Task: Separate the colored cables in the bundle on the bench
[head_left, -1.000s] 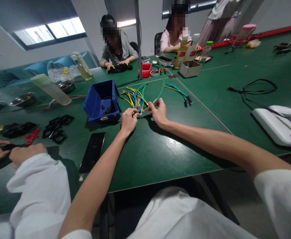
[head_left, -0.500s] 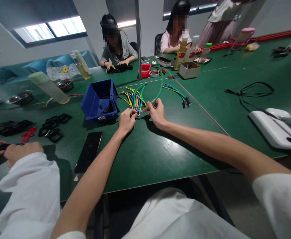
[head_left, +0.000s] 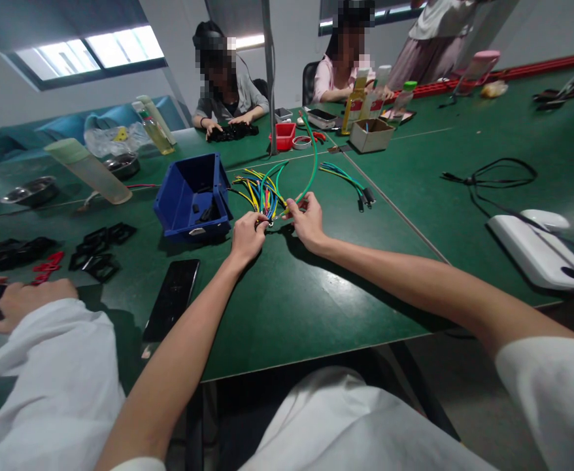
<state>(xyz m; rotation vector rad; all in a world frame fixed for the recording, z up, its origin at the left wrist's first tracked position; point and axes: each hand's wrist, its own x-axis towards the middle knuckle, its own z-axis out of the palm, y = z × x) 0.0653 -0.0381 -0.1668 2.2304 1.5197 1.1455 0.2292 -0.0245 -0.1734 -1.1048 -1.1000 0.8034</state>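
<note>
On the green smooth tabletop, near the centre of the frame, the two bare hands work close together. The left hand pinches, as it seems, a small dark piece at its fingertips; it is too small to tell exactly. Just beside it shows a shiny metal ring terminal. The right hand grasps one long green wire, which curves toward the upper middle.

About the progress: right of centre lies a separate group of green, blue and yellow wires with black ends, and I judge these to be the finished part. The loose pile of yellow, blue, green and red wires, directly beyond the hands, is probably what is left, although its near ends are partly hidden.

Left of the pile stands a blue plastic bin with some small black pieces inside. A black flat phone lies near the left forearm. At the lower left, a co-worker's white sleeve comes near. The crowded pile could catch the green wire; otherwise, nothing seems to block the hands.
</note>
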